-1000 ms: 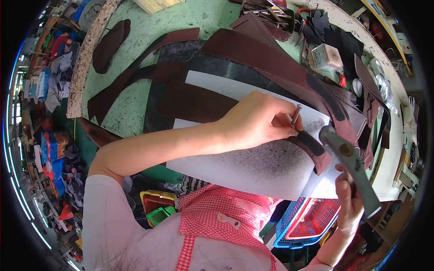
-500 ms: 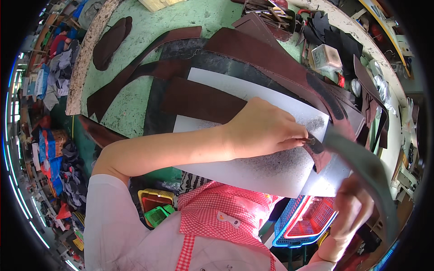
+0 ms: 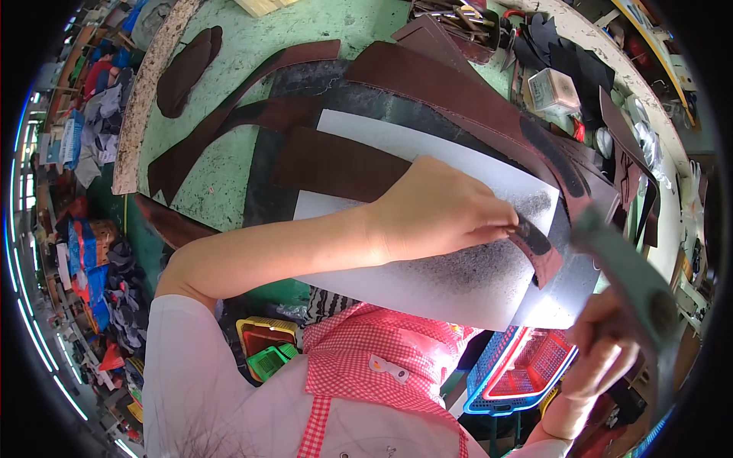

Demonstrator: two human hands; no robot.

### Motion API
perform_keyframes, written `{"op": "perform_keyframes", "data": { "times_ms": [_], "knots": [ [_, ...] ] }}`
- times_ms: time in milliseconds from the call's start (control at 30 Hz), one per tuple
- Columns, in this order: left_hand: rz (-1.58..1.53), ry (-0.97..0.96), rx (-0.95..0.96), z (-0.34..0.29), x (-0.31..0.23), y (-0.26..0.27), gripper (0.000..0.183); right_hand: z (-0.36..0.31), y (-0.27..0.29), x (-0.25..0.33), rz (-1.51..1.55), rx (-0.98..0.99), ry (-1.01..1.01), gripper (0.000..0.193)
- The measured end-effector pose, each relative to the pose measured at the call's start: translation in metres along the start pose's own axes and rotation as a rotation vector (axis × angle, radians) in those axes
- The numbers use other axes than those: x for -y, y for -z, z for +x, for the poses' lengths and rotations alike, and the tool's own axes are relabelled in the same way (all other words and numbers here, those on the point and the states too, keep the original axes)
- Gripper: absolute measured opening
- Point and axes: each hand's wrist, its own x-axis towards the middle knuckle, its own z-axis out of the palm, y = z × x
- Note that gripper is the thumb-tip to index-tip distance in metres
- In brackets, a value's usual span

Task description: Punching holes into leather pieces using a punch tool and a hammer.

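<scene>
My left hand (image 3: pixel 450 210) is closed in a pinch over a dark brown leather strip (image 3: pixel 546 267) with a blackened patch, which lies over a white board (image 3: pixel 366 282) speckled with black marks. The fingertips mostly hide the small rod-like metal tool between them. Off to the right, my right hand (image 3: pixel 603 343) is wrapped around a hammer. Its curved grey-green hammer head (image 3: pixel 645 286) looms blurred and close above the hand, apart from the leather. Beyond my left wrist, a broad brown leather piece (image 3: pixel 336 164) rests partly on the board.
More cut leather pieces (image 3: pixel 435 88) lie across the green worktable (image 3: pixel 305 27). A tin of metal tools (image 3: pixel 473 30) and a clear plastic box (image 3: pixel 553 91) stand at the far right. Blue and red baskets (image 3: pixel 496 401) sit below the table's near edge.
The hammer and my right hand have shifted slightly right and down. My left hand has moved a little left and up, and the rod end beside its fingertips no longer shows clearly.
</scene>
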Motion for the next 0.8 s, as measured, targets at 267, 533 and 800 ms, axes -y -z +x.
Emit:
{"op": "perform_keyframes", "data": {
  "times_ms": [267,533,800],
  "knots": [
    [-0.538,0.254,0.010,-0.004,0.020,0.002,0.012,0.016,-0.011,0.006,0.107,0.025,-0.091,0.045],
    [-0.051,0.072,0.102,-0.004,0.007,0.014,0.015,0.024,-0.012,-0.009,-0.084,0.227,-0.120,0.047],
    [-0.364,0.178,0.085,-0.006,0.007,0.016,0.015,0.012,-0.018,0.009,0.246,-0.171,0.058,0.048]
  ]
}}
